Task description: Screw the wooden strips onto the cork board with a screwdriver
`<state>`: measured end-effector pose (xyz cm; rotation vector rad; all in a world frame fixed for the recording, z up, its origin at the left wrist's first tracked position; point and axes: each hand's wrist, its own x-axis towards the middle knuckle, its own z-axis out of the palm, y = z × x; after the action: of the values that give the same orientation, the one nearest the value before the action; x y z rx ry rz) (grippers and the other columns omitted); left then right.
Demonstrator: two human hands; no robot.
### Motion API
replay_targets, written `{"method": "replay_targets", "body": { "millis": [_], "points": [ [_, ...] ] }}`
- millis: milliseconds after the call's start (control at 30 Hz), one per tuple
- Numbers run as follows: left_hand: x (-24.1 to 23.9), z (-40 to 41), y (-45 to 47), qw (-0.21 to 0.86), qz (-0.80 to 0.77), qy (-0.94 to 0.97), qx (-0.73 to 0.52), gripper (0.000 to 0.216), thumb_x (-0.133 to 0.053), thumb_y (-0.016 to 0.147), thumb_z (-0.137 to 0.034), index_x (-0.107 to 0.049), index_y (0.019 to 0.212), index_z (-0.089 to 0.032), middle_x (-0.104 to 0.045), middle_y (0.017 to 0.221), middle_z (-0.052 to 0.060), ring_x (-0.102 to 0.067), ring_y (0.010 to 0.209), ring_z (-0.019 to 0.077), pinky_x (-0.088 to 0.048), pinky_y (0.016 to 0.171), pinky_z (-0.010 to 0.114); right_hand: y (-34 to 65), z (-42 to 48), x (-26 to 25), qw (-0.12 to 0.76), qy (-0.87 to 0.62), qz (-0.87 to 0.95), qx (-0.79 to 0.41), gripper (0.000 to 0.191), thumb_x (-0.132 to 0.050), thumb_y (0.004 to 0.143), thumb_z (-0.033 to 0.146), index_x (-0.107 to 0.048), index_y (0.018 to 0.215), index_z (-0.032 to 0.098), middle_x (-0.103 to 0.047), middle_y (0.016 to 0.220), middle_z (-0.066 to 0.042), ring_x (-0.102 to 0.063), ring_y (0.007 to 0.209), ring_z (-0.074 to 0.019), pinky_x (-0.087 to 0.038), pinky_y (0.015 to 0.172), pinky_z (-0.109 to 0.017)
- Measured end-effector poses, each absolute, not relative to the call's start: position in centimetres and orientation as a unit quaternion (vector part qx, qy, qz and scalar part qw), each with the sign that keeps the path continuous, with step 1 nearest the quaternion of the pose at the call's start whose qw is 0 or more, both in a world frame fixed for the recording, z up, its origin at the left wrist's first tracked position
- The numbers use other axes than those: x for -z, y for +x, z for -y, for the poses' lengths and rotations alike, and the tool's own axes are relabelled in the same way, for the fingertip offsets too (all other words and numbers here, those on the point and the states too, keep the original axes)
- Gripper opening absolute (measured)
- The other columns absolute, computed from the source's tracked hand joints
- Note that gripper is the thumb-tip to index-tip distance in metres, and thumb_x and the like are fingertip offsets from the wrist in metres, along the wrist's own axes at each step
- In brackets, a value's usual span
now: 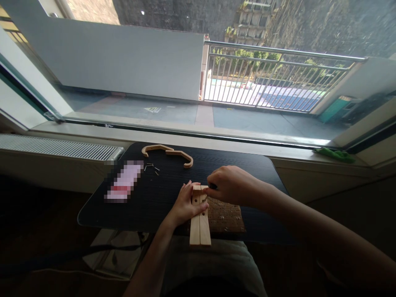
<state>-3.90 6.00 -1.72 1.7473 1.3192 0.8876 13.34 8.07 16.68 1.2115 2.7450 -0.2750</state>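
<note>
My left hand is closed round a light wooden piece made of two strips lying side by side, with dark holes in the upper part. Its thumb presses across the top face. At the far end of the wood, my right hand grips a screwdriver; a bit of dark handle shows, and most of it is hidden by the fingers. Its tip meets the wood near a hole, though the contact is too small to make out. Beneath the wood lies a rough brown board.
Two curved wooden hooks lie at the back of the black table. Several screws are scattered left of centre, beside a blurred pink and white item. Beyond are a radiator, a window sill and a green cloth.
</note>
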Motion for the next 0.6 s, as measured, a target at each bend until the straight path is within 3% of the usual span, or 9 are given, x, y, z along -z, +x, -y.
{"method": "replay_targets", "body": {
  "millis": [133,233,400,600],
  "points": [
    [1.7,-6.0,-3.9,0.382,-0.515,0.683,-0.351,0.065,-0.081,0.066,-0.038,-0.057,0.125,-0.026,-0.062,0.133,0.007,-0.037,0.142,0.0360,-0.014,0.121,0.055,13.4,-8.0,-16.3,0.041,0.362,-0.921,0.137,0.021,-0.051,0.095,0.029,-0.068,0.089,0.018,-0.072,0.080,-0.006,-0.062,0.068,-0.0157,-0.028,0.057,-0.027],
    [1.5,-6.1,-3.9,0.386,-0.513,0.685,-0.345,0.065,-0.081,0.066,-0.037,-0.057,0.126,-0.026,-0.062,0.133,0.007,-0.038,0.142,0.0362,-0.014,0.121,0.056,13.6,-8.1,-16.1,0.037,0.382,-0.915,0.127,0.018,-0.052,0.096,0.031,-0.064,0.105,0.020,-0.072,0.081,-0.005,-0.063,0.069,-0.0170,-0.028,0.056,-0.026],
    [1.5,-5.9,-3.9,0.381,-0.513,0.685,-0.349,0.065,-0.080,0.068,-0.037,-0.055,0.127,-0.024,-0.061,0.134,0.009,-0.039,0.141,0.0350,-0.013,0.122,0.054,13.9,-8.0,-16.5,0.050,0.380,-0.918,0.103,0.016,-0.046,0.098,0.031,-0.059,0.097,0.021,-0.071,0.083,-0.003,-0.063,0.069,-0.0172,-0.023,0.054,-0.028],
    [1.8,-5.9,-3.9,0.378,-0.516,0.684,-0.351,0.064,-0.080,0.068,-0.038,-0.056,0.126,-0.024,-0.059,0.135,0.009,-0.038,0.142,0.0349,-0.013,0.122,0.054,14.0,-7.8,-17.4,0.090,0.374,-0.918,0.101,0.017,-0.046,0.093,0.032,-0.053,0.103,0.019,-0.071,0.087,-0.007,-0.062,0.066,-0.0193,-0.023,0.053,-0.030]
  ]
}}
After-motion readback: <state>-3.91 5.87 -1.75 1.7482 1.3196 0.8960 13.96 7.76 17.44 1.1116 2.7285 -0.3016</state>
